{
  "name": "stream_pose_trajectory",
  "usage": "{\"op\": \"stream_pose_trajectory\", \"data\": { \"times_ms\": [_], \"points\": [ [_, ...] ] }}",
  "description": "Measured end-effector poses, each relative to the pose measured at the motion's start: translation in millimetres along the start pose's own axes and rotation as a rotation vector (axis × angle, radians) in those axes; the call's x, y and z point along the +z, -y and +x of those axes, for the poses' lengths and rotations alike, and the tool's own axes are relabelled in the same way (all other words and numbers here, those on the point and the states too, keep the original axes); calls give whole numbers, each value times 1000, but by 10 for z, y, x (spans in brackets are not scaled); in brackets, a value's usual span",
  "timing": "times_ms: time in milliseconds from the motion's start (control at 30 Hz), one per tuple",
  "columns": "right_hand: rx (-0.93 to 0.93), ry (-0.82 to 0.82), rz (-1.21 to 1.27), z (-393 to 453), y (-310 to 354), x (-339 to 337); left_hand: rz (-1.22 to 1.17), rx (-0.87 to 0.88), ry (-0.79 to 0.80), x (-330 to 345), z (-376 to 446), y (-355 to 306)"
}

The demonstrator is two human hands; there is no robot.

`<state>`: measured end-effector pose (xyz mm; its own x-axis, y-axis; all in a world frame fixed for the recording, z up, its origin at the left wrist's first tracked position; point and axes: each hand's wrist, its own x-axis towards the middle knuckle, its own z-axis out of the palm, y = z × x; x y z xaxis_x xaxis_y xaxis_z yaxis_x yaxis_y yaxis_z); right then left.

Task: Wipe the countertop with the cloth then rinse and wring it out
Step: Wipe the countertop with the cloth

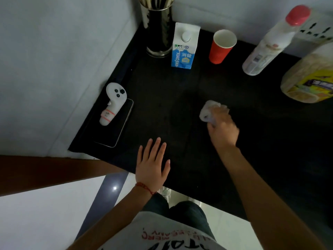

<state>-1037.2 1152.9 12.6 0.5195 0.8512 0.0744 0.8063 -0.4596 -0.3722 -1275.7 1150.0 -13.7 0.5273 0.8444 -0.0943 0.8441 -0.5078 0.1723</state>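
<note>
A black countertop [165, 98] fills the middle of the head view. My right hand [222, 129] presses a crumpled white cloth [207, 110] onto the counter right of centre; the cloth sticks out past my fingers on the far left side, and both are blurred. My left hand [153, 163] lies flat near the counter's front edge, fingers spread and holding nothing. A red string circles that wrist.
A white controller [112, 103] lies on a phone [117, 130] at the left edge. Along the back stand a metal utensil holder [158, 29], a blue-white carton [184, 47], a red paper cup [221, 46], a red-capped white bottle [270, 44] and a large yellow-labelled jug [310, 78].
</note>
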Motion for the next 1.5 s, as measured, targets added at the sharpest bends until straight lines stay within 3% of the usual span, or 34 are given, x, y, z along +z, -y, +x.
{"op": "stream_pose_trajectory", "data": {
  "times_ms": [167, 233, 333, 367, 400, 500, 567, 600, 700, 733, 767, 833, 933, 1100, 1300, 1500],
  "points": [
    [-515, 107, 15, -634, 75, 99, -3, -9, 7, 14, -5, -9],
    [-395, 7, 21, -379, -120, 6, -1, -2, 9, 9, 2, -7],
    [167, -21, -29, -103, -412, -173, 11, 4, 15, 9, -3, -7],
    [224, -5, -67, -171, -370, -179, 17, 8, 20, 7, 3, -13],
    [163, -13, -48, -297, -291, -140, 20, 10, 22, 7, 5, -18],
    [-275, 4, 34, -805, -136, 9, 28, 25, 9, 6, 10, -7],
    [-356, 13, -3, -800, -302, -83, 21, 68, -18, 7, 16, -5],
    [-253, -13, -9, -712, -404, -176, 11, 108, -26, 15, 26, -10],
    [373, -68, -50, -465, -694, -399, 11, 201, -10, 29, 35, -53],
    [463, -80, -68, -477, -647, -423, 17, 212, -3, 28, 37, -61],
    [433, -113, -48, -546, -546, -395, 18, 217, 4, 29, 36, -63],
    [129, -157, 17, -817, -317, -224, 18, 221, -2, 43, 40, -44],
    [-162, -58, 20, -1094, -327, -146, 9, 213, 22, 33, 36, -34],
    [232, -101, -32, -978, -560, -372, 10, 217, 5, 30, 41, -44],
    [56, 21, 37, -1475, -506, -521, -28, 218, 23, -14, 34, -115],
    [312, -165, 223, -2088, -705, -872, -147, 377, 53, -116, -68, -583]
  ]
}}
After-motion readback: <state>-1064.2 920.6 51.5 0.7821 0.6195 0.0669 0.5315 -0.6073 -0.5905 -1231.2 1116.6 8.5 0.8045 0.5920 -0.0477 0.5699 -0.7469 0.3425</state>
